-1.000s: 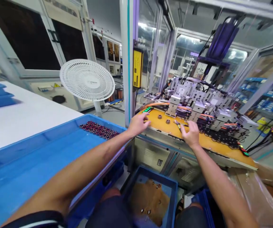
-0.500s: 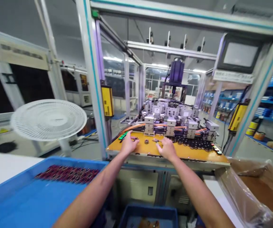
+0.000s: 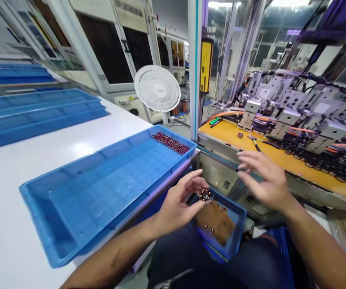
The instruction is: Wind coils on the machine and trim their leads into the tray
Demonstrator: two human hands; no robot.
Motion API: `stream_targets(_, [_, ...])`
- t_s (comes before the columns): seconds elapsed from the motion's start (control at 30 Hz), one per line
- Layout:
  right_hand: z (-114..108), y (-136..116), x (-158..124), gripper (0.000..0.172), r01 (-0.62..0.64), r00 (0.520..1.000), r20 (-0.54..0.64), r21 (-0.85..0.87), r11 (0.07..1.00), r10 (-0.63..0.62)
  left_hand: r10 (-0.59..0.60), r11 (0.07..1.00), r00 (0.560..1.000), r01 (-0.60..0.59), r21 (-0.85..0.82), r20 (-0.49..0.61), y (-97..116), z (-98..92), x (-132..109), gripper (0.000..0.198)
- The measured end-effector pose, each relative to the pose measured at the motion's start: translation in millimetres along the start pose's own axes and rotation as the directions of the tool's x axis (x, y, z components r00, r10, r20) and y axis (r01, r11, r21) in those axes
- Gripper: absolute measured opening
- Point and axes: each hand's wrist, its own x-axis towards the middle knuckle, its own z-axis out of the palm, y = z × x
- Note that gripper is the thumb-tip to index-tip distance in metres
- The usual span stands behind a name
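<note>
My left hand (image 3: 182,200) pinches a small copper-wound stator ring (image 3: 204,194) between thumb and fingers, above the lower blue bin. A thin wire end seems to stick out at the ring's right side. To the right, my right hand (image 3: 261,180) hangs in the air, slightly blurred, its thumb and fingers apart. A small dark spot shows by its fingertips; I cannot make out what it is. Beyond that hand, cutting pliers (image 3: 255,143) lie on the orange machine bench (image 3: 218,134). Another stator ring (image 3: 240,135) sits to their left.
A long blue tray (image 3: 100,188) on the white table (image 3: 55,154) holds rows of stators at its far end. Below my hands, a blue bin (image 3: 239,224) contains cardboard and several loose rings. The machine (image 3: 290,108) stands at right, a white fan (image 3: 157,88) behind.
The view has swung left and down. Both hands have drawn back from the orange bench; the left now holds a stator ring over the bin, and the right is away from the pliers.
</note>
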Motion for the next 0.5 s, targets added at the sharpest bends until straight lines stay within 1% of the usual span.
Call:
stream_targets(0.03, [-1.1,-21.2,-2.3,0.032,0.094,0.987,0.125,0.049,0.994,-0.099,0.042,0.999,0.999,-0.043,0.014,0.022,2.6,-0.4,-4.8,0.077])
stream_targets(0.07, [-1.7,-37.9,-5.3,0.036,0.155,0.965,0.207,0.053,0.987,-0.162,0.076,0.997,0.996,-0.077,0.019,0.04,3.8,0.3,-8.0,0.081])
stream_targets(0.1, [-1.9,-49.8,-9.4,0.037,0.203,0.939,0.273,0.052,0.978,-0.209,0.103,0.994,0.993,-0.104,0.019,0.054,3.9,2.1,-10.1,0.083])
stream_targets(0.13, [-2.0,-57.3,-14.9,0.034,0.223,0.922,0.318,0.028,0.974,-0.221,0.123,0.992,0.991,-0.124,0.014,0.058,3.3,4.7,-11.5,0.084])
stream_targets(0.2, [-2.7,-63.2,-29.8,0.026,0.21,0.91,0.367,-0.005,0.978,-0.194,0.136,0.991,0.989,-0.136,-0.016,0.054,1.3,11.4,-12.9,0.085])
stream_targets(0.27, [-5.0,-65.1,-47.2,0.024,0.141,0.901,0.412,0.02,0.99,-0.137,0.11,0.992,0.994,-0.108,-0.068,0.021,-0.3,18.7,-12.8,0.084])
stream_targets(0.37, [-10.0,-71.2,-69.2,0.023,-0.012,0.862,0.502,0.16,0.987,-0.071,0.002,0.986,1.0,-0.007,-0.167,-0.03,-1.7,27.8,-10.8,0.081])
stream_targets(0.43, [-12.0,-75.1,-77.3,0.019,-0.11,0.842,0.536,0.282,0.953,-0.061,-0.054,0.974,0.998,0.048,-0.221,-0.025,-2.8,32.3,-10.1,0.08])
stream_targets(0.47, [-12.2,-75.6,-79.3,0.015,-0.159,0.841,0.54,0.329,0.931,-0.047,-0.06,0.97,0.998,0.055,-0.238,-0.011,-3.6,34.0,-10.5,0.08])
stream_targets(0.5, [-11.8,-75.1,-80.1,0.012,-0.215,0.849,0.528,0.362,0.907,-0.009,-0.052,0.967,0.999,0.051,-0.249,0.005,-4.6,35.4,-11.4,0.08])
